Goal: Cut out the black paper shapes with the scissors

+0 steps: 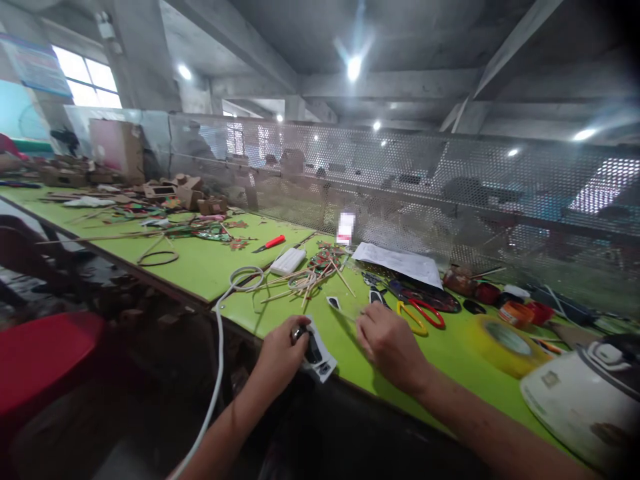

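Note:
At the table's near edge, my left hand (pixel 285 350) is closed, gripping a small white sheet with black printed shapes (pixel 320 357). A small round shiny dark thing (pixel 299 333) shows between its thumb and fingers; its kind cannot be made out. To the right, my right hand (pixel 387 340) pinches a thin pale strip above the table. A small white piece with a black shape (pixel 333 303) shows at the strip's far end. Just beyond this hand lie another black-and-white piece (pixel 377 297) and scissors with red and yellow handles (pixel 425 315).
Thin wooden sticks (pixel 285 293), a white block (pixel 288 261) and a red-handled knife (pixel 273 243) lie on the green table. Yellow tape (pixel 507 343), small jars (pixel 517 313) and a white appliance (pixel 575 393) stand right. A white cable (pixel 220 347) hangs over the edge. Perforated metal screen (pixel 400 180) behind.

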Available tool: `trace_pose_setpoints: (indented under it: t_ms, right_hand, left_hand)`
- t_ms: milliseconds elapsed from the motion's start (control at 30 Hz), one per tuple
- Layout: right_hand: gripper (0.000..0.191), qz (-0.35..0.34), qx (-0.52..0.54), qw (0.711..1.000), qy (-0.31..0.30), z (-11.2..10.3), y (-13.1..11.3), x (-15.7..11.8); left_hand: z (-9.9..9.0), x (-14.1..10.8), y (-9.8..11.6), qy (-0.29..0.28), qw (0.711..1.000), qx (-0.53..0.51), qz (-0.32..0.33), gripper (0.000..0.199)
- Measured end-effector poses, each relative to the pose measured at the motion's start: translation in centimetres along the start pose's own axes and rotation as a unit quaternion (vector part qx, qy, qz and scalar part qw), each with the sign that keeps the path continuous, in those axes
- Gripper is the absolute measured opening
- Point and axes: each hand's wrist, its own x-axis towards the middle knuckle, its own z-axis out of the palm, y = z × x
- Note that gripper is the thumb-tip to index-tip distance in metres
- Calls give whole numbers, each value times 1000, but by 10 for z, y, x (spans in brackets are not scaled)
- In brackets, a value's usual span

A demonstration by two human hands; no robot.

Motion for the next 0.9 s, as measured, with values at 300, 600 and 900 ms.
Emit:
trace_pose_setpoints:
  t_ms: [300,600,900]
  right_hand:
    - [13,-37,42,998,31,3,-21,6]
    - [11,-94,69,993,13,44,-55,-15]
    - [8,-27,61,998,12,19,-40,0]
  left_hand:
    - [46,70,13,-4,995,96,16,25]
    - [14,68,4,-55,984,160,63,51]
    - [22,79,5,-45,977,210,12,23]
